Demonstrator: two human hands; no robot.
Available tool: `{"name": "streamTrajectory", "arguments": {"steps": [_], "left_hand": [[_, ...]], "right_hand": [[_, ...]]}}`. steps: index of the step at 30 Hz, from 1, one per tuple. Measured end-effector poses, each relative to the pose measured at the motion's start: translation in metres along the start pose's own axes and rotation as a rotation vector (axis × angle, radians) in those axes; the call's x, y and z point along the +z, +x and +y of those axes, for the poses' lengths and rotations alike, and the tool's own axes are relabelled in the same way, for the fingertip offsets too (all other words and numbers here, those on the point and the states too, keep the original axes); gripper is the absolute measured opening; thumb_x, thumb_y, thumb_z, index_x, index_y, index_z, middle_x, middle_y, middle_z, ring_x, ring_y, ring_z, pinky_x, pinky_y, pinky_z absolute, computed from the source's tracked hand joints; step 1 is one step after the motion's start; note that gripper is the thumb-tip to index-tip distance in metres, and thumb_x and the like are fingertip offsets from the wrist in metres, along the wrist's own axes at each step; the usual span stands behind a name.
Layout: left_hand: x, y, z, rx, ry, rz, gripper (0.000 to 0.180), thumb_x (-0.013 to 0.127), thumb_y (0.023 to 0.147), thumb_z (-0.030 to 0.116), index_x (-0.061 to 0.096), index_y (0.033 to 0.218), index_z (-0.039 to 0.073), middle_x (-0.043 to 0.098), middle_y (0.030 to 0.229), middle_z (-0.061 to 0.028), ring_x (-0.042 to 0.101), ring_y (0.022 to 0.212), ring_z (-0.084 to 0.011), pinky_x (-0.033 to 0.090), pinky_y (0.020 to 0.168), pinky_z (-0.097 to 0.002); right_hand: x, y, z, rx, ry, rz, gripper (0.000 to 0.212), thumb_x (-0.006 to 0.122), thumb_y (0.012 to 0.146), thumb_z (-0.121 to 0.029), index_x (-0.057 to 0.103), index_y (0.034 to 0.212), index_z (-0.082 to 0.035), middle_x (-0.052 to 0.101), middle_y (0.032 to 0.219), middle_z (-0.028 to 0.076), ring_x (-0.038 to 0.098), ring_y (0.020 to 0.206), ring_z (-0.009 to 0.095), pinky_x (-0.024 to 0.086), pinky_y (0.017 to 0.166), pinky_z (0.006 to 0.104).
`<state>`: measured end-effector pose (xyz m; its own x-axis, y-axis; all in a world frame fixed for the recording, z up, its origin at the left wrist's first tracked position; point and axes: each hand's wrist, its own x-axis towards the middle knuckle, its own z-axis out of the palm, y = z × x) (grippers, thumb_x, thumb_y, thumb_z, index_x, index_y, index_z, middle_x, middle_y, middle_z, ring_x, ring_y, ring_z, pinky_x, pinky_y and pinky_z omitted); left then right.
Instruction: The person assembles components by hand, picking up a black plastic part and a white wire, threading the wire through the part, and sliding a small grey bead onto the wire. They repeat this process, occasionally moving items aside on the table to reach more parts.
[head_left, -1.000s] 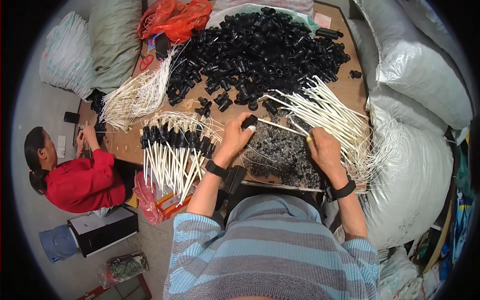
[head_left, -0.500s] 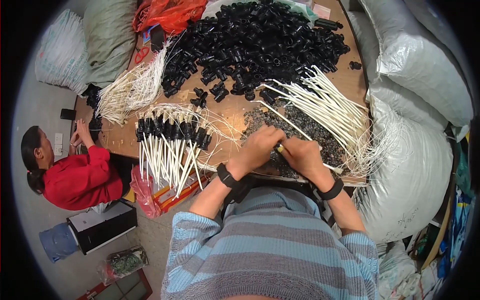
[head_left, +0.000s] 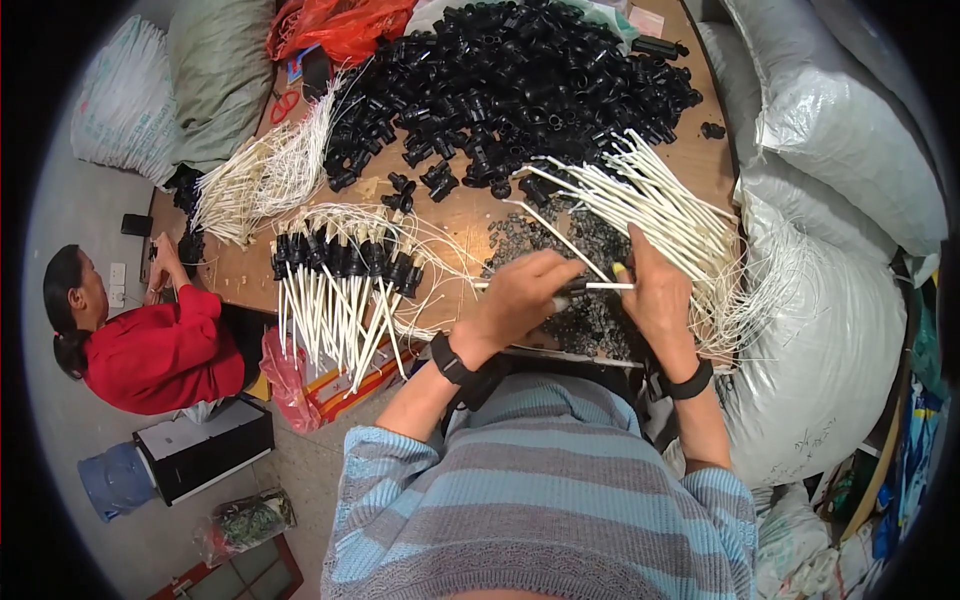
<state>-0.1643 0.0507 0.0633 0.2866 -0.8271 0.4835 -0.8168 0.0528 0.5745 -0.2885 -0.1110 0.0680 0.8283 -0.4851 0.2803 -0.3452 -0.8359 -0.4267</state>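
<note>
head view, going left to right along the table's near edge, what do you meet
person in red → row of white tubes with black caps → left hand → right hand → fan of loose white tubes → big white sack

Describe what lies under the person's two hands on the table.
A patch of small dark parts shows around the left hand and right hand; whatever lies directly beneath them is covered.

One large heap of black plastic sockets [head_left: 520, 90], too many to count. Three groups of white sleeved wires: one loose bundle [head_left: 262, 175], one fan [head_left: 670, 215], and one row of perhaps fifteen socket-capped wires [head_left: 340, 290]. Two wristbands.
</note>
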Motion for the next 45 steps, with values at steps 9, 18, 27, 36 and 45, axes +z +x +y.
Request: {"name": "streamTrajectory", "arguments": {"steps": [9, 18, 27, 36, 45], "left_hand": [[-0.011, -0.036, -0.024, -0.524, 0.312, -0.002, 0.036, 0.067, 0.082, 0.014, 0.062, 0.118, 0.015, 0.064, 0.076, -0.0107, 0.061, 0.061, -0.0285, 0.050, 0.054, -0.0372], [-0.003, -0.049, -0.025, -0.607, -0.257, 0.100, 0.031, 0.061, 0.082, -0.001, 0.065, 0.112, 0.005, 0.067, 0.090, -0.0080, 0.064, 0.078, -0.0195, 0.050, 0.068, -0.0303], [-0.002, -0.029, 0.008, -0.478, -0.160, -0.129, 0.040, 0.070, 0.076, 0.002, 0.061, 0.115, 0.007, 0.066, 0.097, -0.0085, 0.063, 0.083, -0.0278, 0.049, 0.072, -0.0357], [0.001, -0.026, 0.007, -0.697, -0.067, -0.042, 0.029, 0.066, 0.084, 0.011, 0.061, 0.113, 0.012, 0.065, 0.084, -0.0126, 0.065, 0.075, -0.0297, 0.051, 0.067, -0.0357], [0.016, -0.012, -0.005, -1.006, -0.800, 0.199, 0.018, 0.062, 0.085, 0.002, 0.067, 0.101, 0.004, 0.062, 0.076, 0.0030, 0.052, 0.059, -0.0038, 0.039, 0.050, -0.0169]], "right_hand": [[-0.006, 0.004, 0.035, 0.327, 1.551, -0.286, 0.026, 0.065, 0.089, -0.023, 0.058, 0.069, -0.008, 0.067, 0.101, 0.011, 0.041, 0.049, 0.000, 0.032, 0.045, 0.0185], [-0.048, 0.011, 0.025, -0.286, -0.193, 0.213, 0.063, 0.073, 0.076, -0.018, 0.049, 0.131, -0.002, 0.053, 0.134, 0.011, 0.057, 0.112, 0.018, 0.048, 0.084, 0.0327], [-0.022, -0.001, 0.025, 0.266, 1.499, -0.360, 0.022, 0.064, 0.091, -0.027, 0.069, 0.086, -0.006, 0.065, 0.113, 0.010, 0.049, 0.063, 0.002, 0.034, 0.054, 0.0138], [0.004, -0.014, 0.016, 0.060, 0.864, -0.150, 0.016, 0.060, 0.090, -0.014, 0.064, 0.083, 0.000, 0.062, 0.120, 0.011, 0.059, 0.075, 0.015, 0.043, 0.066, 0.0227], [0.037, -0.015, -0.020, -0.354, 0.062, -0.203, 0.028, 0.076, 0.070, -0.019, 0.052, 0.083, -0.010, 0.055, 0.071, 0.009, 0.058, 0.059, 0.032, 0.046, 0.051, 0.0396]]}}
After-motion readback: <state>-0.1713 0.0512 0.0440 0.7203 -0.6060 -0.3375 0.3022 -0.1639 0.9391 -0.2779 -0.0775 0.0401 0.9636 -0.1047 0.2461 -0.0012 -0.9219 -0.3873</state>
